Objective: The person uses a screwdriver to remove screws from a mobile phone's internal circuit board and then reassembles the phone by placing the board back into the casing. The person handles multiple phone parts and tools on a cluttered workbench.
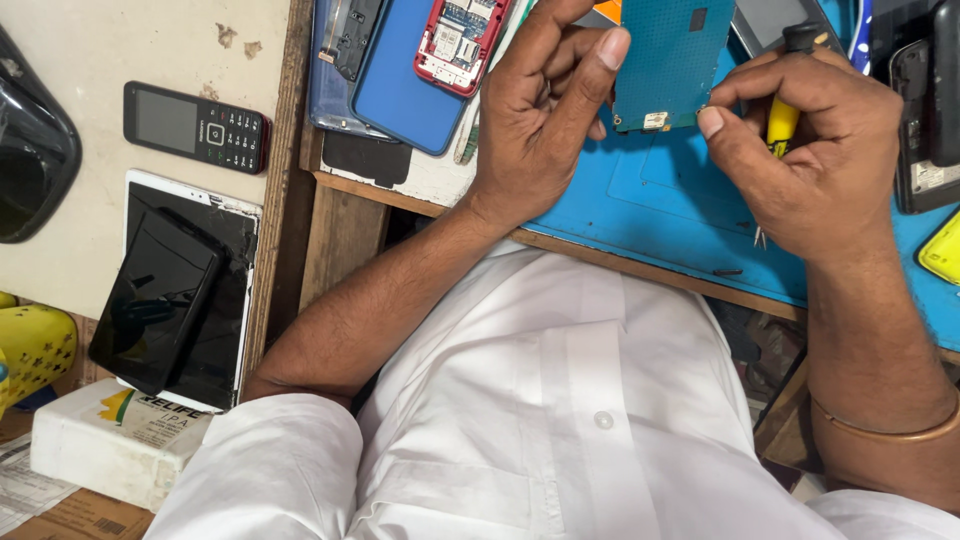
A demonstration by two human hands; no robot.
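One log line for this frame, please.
left hand: holds circuit board | right hand: holds screwdriver, touches board edge | below: blue mat

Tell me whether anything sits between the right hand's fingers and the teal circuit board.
Nothing visible does. The right hand, gripping a yellow-handled screwdriver, has its thumb tip at the lower right corner of the teal rectangular circuit board. The left hand pinches the board's left edge, away from that corner.

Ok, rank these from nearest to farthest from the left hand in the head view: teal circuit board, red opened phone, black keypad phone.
From the left hand:
1. Teal circuit board, pinched at its right.
2. Red opened phone, just up-left.
3. Black keypad phone, far left on the beige surface.
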